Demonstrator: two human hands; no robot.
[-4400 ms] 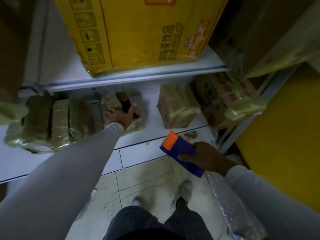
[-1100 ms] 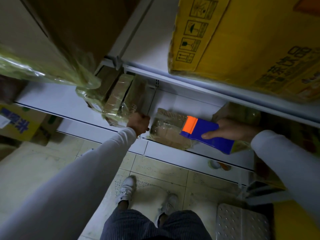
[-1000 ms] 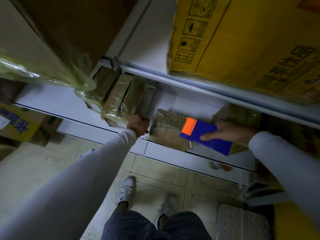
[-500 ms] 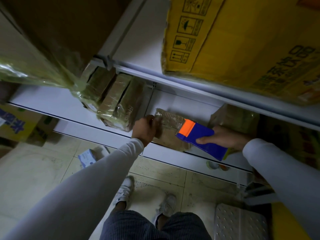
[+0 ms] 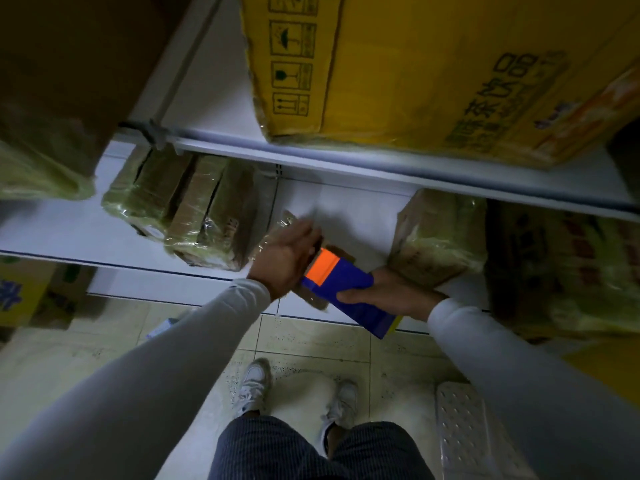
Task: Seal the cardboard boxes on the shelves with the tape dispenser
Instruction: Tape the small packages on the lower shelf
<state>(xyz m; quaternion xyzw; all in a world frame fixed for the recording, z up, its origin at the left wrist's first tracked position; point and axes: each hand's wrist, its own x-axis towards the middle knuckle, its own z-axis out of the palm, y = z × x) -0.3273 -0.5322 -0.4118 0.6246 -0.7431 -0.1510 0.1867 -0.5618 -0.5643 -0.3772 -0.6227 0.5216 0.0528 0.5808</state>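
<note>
blue and orange, the tape dispenser (image 5: 341, 289) sits gripped in the right hand (image 5: 388, 294), laid over the small cardboard box (image 5: 311, 296) at the front edge of the lower shelf (image 5: 346, 206). the left hand (image 5: 285, 259) lies flat on that box, steadying it. taping looks underway; next, a firm pull along the seam.

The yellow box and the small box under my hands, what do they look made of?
Yellow box: likely printed matte cardboard, with handling symbols, glossy film crinkled at its lower edge. Small box: seemingly brown cardboard under shiny clear wrap, mostly hidden.
</note>
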